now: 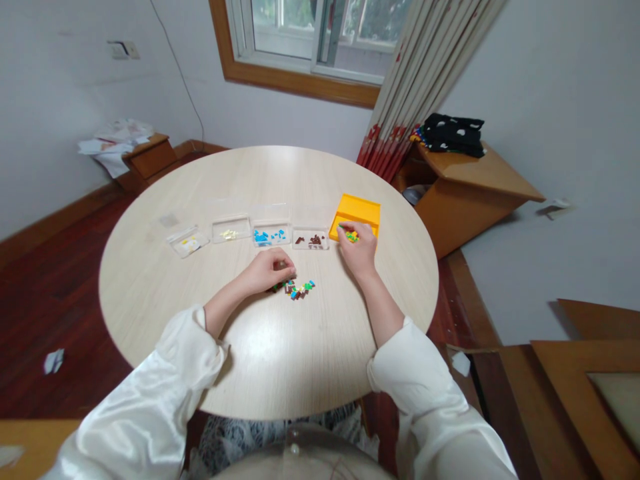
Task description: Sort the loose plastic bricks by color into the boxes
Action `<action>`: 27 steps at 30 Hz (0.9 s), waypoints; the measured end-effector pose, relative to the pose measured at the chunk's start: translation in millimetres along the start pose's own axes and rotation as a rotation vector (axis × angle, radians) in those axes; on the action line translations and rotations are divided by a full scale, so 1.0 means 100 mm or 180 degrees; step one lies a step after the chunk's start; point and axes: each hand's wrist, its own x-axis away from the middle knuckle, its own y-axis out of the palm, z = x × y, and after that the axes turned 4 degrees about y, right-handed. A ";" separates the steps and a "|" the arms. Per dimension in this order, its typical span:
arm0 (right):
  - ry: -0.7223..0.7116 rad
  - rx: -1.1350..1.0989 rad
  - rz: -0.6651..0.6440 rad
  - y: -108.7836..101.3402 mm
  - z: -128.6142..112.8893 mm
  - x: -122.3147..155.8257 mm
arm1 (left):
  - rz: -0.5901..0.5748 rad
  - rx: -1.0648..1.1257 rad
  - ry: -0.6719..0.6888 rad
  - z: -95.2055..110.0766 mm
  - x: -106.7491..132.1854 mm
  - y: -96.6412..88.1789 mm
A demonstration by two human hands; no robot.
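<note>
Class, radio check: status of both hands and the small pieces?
Left hand at the mixed-colour pieces, partly covering them. Right hand at the open yellow box. No obstruction visible.

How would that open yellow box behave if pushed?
The yellow box would likely slide rather than tip, sitting low and broad. Its straight edges suggest stiff plastic. The small pieces inside look loose, so they'd probably shift.

Round table [150, 313]: pale wood-grain top.
Row, left to right: clear case [177, 251] with yellow bits [189, 243]; clear tray [218, 232] with cream bits [229, 235]; another [273, 245] with blue bits [261, 236]; another [300, 247] with brown bits [316, 239]; open yellow box [361, 209].
Nearer the viewer: small multicoloured brick cluster [300, 291].
</note>
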 end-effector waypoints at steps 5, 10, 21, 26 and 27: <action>0.0273 0.0267 0.0325 -0.11 0.24 -0.10 | -0.0095 -0.0306 0.0057 0.04 0.01 0.03; 0.0407 0.0323 0.0417 -0.11 0.32 -0.11 | -0.0136 -0.0440 -0.0054 0.06 0.02 0.08; 0.0205 0.0054 0.0064 -0.04 0.13 -0.06 | -0.0157 -0.0603 -0.0066 0.06 0.01 0.04; -0.0180 -0.0226 -0.0365 0.03 -0.21 0.11 | 0.0175 -0.0348 -0.0167 0.07 0.01 0.06; -0.0300 -0.0322 -0.0474 0.05 -0.28 0.16 | 0.0251 -0.0160 -0.0237 0.08 0.01 0.06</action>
